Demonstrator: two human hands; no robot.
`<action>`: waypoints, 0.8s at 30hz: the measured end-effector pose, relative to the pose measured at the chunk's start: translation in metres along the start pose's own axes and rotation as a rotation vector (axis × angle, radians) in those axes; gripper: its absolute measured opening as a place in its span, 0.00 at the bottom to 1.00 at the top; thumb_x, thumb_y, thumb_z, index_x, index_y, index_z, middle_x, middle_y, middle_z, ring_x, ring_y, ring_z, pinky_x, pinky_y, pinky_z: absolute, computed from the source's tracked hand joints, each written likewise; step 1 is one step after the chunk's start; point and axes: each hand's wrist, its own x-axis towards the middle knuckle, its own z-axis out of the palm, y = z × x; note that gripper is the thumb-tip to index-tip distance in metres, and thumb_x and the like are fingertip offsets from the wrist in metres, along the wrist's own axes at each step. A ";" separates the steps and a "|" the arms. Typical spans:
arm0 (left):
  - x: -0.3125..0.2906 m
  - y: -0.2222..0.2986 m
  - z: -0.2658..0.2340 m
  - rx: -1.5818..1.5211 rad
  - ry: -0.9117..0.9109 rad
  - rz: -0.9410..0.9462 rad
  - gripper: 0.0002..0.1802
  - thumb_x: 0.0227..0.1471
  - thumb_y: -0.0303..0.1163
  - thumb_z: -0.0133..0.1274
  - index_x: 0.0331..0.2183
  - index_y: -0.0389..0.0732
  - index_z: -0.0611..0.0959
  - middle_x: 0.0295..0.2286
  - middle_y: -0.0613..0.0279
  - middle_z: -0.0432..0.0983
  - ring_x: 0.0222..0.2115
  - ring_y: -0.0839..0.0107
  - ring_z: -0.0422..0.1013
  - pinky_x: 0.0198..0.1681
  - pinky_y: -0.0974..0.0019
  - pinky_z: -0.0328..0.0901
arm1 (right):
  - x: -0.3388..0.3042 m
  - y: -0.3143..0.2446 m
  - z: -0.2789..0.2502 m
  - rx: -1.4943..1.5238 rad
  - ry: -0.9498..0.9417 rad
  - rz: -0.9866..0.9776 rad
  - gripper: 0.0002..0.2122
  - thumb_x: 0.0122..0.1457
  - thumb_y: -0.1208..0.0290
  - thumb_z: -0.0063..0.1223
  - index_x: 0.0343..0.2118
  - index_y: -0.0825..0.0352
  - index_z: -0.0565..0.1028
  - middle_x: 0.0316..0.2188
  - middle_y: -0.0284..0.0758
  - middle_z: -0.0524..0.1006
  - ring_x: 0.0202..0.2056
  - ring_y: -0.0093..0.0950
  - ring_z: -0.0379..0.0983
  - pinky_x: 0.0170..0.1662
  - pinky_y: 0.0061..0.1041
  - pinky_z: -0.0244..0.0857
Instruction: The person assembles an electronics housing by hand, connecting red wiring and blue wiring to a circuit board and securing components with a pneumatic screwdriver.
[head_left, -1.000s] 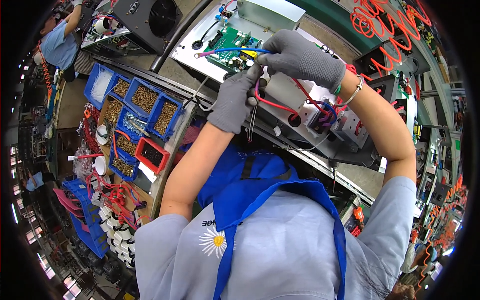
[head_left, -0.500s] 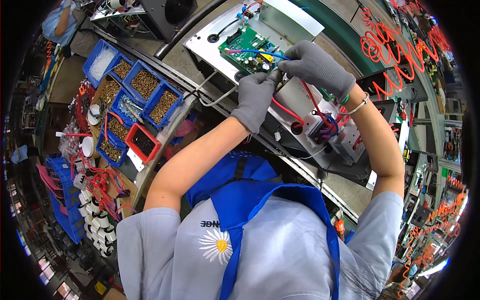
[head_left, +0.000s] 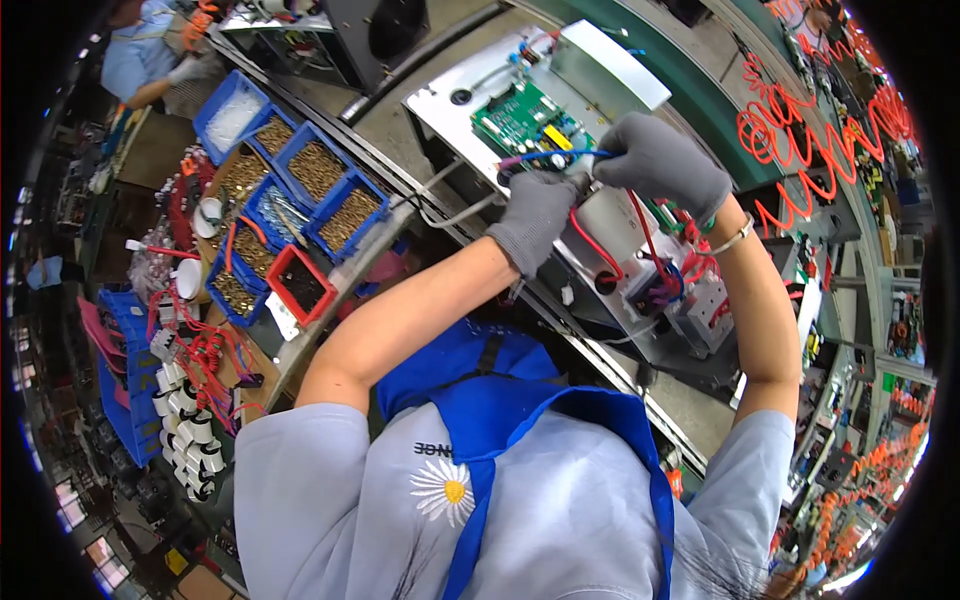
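While the right hand (head_left: 660, 165), in a grey glove, pinches a blue cable (head_left: 562, 154) between thumb and fingers, the left hand (head_left: 535, 212), gloved alike, meets it with fingers drawn together; what these grip, if anything, cannot be told. From the right hand the cable runs leftward past the near edge of a green circuit board (head_left: 510, 108), its purple end just above the left hand. Both hands are over an open metal housing (head_left: 437, 100), where a pale cylinder (head_left: 612, 224) sits below the fingertips and a red cable (head_left: 592, 243) curves beside it. Off to the left, blue bins (head_left: 364, 234) hold brass-coloured parts, near a red bin (head_left: 320, 306) of small dark pieces.
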 end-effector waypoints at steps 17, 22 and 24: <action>-0.004 0.011 0.014 0.099 0.154 -0.327 0.20 0.48 0.48 0.63 0.21 0.45 0.75 0.12 0.71 0.60 0.09 0.78 0.53 0.09 0.72 0.45 | -0.011 0.005 -0.002 -0.040 0.041 0.024 0.13 0.42 0.64 0.55 0.25 0.69 0.80 0.19 0.47 0.75 0.22 0.39 0.73 0.29 0.36 0.65; 0.002 -0.001 0.010 0.063 0.096 -0.078 0.18 0.49 0.44 0.63 0.21 0.44 0.76 0.12 0.70 0.62 0.08 0.78 0.54 0.10 0.70 0.46 | -0.009 0.003 -0.003 -0.045 0.039 0.021 0.12 0.43 0.65 0.56 0.25 0.69 0.80 0.19 0.46 0.75 0.22 0.39 0.73 0.29 0.36 0.66; 0.001 0.005 0.008 0.124 0.037 -0.072 0.17 0.51 0.43 0.61 0.21 0.43 0.77 0.12 0.68 0.63 0.08 0.77 0.55 0.09 0.70 0.47 | -0.009 0.004 -0.002 -0.045 0.051 0.011 0.12 0.43 0.64 0.56 0.25 0.69 0.80 0.19 0.46 0.75 0.23 0.39 0.74 0.29 0.36 0.66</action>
